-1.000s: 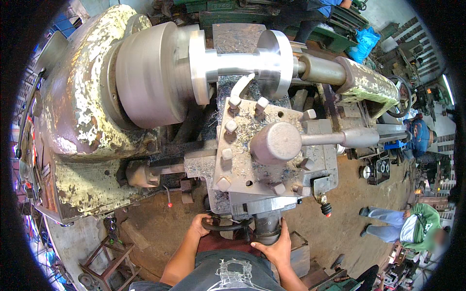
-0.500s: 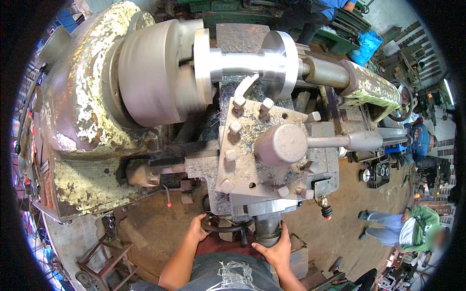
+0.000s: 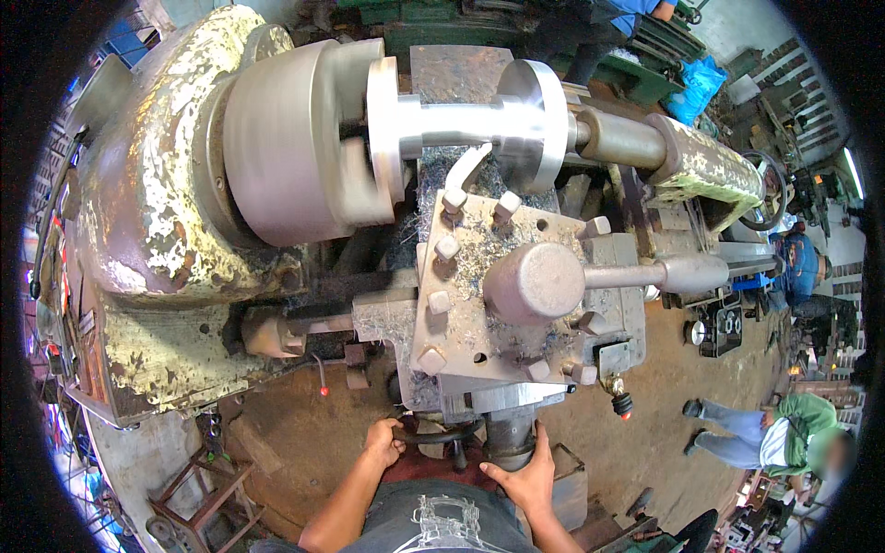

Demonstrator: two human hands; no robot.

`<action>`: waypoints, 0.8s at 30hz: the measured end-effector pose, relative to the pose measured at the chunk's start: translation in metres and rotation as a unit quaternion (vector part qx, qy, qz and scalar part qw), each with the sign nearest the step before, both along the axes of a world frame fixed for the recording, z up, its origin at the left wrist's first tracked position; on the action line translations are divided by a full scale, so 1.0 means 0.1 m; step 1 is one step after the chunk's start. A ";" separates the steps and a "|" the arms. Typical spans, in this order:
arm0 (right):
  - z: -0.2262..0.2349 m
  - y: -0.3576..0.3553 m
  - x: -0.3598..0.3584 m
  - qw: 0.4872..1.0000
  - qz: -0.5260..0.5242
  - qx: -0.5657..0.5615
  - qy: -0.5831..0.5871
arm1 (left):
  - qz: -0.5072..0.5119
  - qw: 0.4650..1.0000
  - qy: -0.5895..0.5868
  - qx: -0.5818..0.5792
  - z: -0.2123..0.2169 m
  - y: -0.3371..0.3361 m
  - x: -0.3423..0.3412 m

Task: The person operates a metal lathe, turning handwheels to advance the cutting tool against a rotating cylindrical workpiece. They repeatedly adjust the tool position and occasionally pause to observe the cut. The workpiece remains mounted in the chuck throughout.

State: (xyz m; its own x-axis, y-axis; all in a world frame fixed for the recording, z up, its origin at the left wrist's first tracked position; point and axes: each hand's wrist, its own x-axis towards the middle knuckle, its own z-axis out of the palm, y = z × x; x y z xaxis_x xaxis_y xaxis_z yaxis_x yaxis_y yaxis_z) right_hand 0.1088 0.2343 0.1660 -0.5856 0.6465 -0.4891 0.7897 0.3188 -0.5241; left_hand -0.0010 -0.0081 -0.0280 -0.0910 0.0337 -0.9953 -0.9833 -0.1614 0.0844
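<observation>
My left hand [image 3: 384, 442] is closed on the dark rim of a carriage handwheel [image 3: 441, 435] below the lathe's tool post. My right hand [image 3: 524, 475] grips the dark cylindrical collar [image 3: 509, 436] beside it, thumb on one side and fingers on the other. Above them, a shiny metal workpiece [image 3: 461, 120] with a flange at each end sits between the motion-blurred chuck [image 3: 286, 143] and the tailstock centre [image 3: 581, 132]. A pale cutting tool [image 3: 468, 168], clamped in the square tool post [image 3: 502, 276], reaches to the workpiece's narrow middle. Metal chips litter the post.
A thick clamping lever [image 3: 687, 270] sticks out rightward from the tool post. The worn, paint-chipped headstock [image 3: 138, 166] fills the left. A person in a green jacket [image 3: 793, 429] is at the right, another in blue [image 3: 636, 9] at the top. A metal frame stand [image 3: 203, 488] rests lower left.
My left hand has shifted slightly right and its fingers have curled tighter at the handwheel. My right hand stays on the collar. The chuck is blurred in both frames.
</observation>
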 end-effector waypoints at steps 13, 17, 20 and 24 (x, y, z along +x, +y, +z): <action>0.01 -0.01 -0.03 1.000 -0.013 0.007 0.011 | -0.026 0.999 0.043 -0.012 0.02 0.02 0.02; -0.02 -0.01 -0.01 1.000 -0.017 0.002 0.004 | -0.022 0.999 0.047 -0.014 0.02 0.02 0.01; -0.03 -0.01 0.00 1.000 -0.021 0.000 0.006 | -0.019 0.998 0.056 -0.011 0.02 0.02 0.01; -0.04 0.00 0.00 1.000 -0.022 0.003 0.010 | -0.021 0.998 0.049 -0.016 0.02 0.02 0.01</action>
State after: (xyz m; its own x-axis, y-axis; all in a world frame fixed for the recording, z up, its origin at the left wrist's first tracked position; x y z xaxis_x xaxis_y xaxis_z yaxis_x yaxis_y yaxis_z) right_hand 0.1089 0.2340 0.1623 -0.5660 0.6749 -0.4735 0.7925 0.2872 -0.5380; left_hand -0.0001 -0.0062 -0.0261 -0.1874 0.0086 -0.9822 -0.9757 -0.1169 0.1851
